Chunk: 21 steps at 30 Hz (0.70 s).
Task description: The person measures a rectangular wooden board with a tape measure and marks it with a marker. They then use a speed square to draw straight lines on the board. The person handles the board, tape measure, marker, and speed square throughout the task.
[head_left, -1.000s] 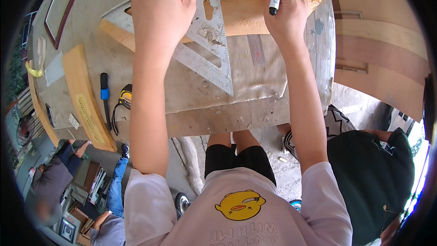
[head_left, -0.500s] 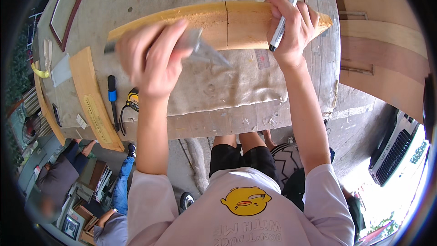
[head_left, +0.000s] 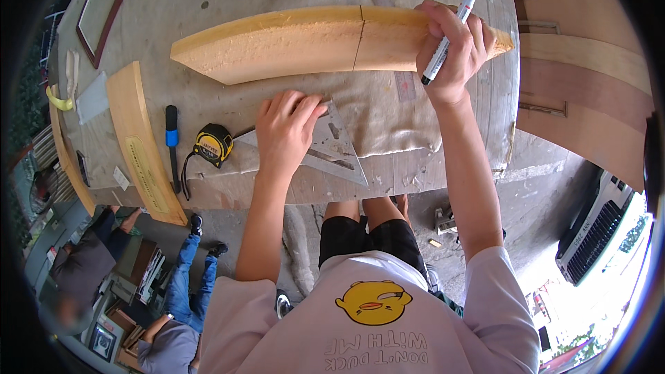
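A curved wooden piece (head_left: 291, 45) lies across the far part of the workbench, with a dark line drawn over its top and near side. My right hand (head_left: 454, 55) is closed round a white marker (head_left: 449, 38), its black end pointing down toward me, and rests at the right part of the wood. On the cloth nearer to me, a metal triangular square (head_left: 334, 142) reaches the bench's front edge. My left hand (head_left: 287, 125) has its fingers closed over the square's upper edge; part of the tool is hidden under the hand.
Left of the square are a yellow-black tape measure (head_left: 213, 144) and a black tool with a blue band (head_left: 172, 140). Another curved board (head_left: 142, 145) and a dark red frame (head_left: 104, 10) lie farther left. Two people are on the floor at lower left. Wooden panels (head_left: 589, 62) stand at right.
My left hand has brought the square down from in front of the wood to the bench near me. The wood's left end now shows. My right hand still holds the marker.
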### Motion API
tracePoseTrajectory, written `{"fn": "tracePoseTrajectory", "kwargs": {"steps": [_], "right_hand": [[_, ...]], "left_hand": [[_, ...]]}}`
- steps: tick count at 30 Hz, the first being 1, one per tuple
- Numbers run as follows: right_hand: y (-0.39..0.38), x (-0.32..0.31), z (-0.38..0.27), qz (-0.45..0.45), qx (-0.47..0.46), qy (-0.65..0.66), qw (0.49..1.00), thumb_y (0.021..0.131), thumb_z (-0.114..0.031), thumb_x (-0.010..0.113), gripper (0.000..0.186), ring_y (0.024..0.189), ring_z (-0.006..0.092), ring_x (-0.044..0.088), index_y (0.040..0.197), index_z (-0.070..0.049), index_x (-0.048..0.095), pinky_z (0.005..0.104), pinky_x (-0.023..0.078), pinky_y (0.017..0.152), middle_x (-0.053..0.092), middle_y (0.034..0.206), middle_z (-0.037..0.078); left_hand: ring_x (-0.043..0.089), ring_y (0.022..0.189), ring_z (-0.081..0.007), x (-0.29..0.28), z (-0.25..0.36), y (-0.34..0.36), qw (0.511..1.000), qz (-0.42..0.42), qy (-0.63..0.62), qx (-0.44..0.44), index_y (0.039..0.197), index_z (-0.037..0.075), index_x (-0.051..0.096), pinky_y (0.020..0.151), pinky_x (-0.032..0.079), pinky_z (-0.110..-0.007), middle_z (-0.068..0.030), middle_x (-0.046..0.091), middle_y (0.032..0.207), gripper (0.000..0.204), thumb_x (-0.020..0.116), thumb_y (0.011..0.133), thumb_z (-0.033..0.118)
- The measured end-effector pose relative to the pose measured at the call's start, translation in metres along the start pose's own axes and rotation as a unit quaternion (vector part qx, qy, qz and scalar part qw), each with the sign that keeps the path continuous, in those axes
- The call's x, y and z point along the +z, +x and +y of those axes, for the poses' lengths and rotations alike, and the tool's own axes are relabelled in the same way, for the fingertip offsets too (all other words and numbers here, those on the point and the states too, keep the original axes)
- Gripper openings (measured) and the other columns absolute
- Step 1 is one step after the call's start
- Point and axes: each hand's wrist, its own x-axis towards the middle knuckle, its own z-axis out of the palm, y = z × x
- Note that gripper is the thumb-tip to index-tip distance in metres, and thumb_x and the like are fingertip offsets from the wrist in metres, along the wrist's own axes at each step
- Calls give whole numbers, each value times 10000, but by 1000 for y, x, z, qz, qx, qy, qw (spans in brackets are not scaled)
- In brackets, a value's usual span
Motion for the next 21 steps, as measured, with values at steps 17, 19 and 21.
{"fn": "tracePoseTrajectory", "kwargs": {"steps": [17,19,21], "right_hand": [[14,36,24,-206,160,36,965,734,65,611,444,1000,320,643,1157,-69,604,429,470,865,687,1003,135],[25,28,16,-213,148,17,966,754,54,611,405,932,314,658,1140,-70,602,423,488,818,690,957,137],[39,13,5,-250,178,-26,951,779,34,612,338,854,312,667,1100,-69,591,416,500,757,686,898,138]], "left_hand": [[568,738,-249,18,-2,-4,998,60,-9,-4,904,99,709,668,460,-370,-26,638,825,67,715,861,149],[574,732,-248,16,-3,-6,998,58,-11,1,903,89,712,660,463,-368,-31,641,828,71,723,854,139],[588,720,-244,9,-4,-5,999,51,-17,7,902,74,721,647,468,-361,-39,650,833,77,736,841,118]]}}
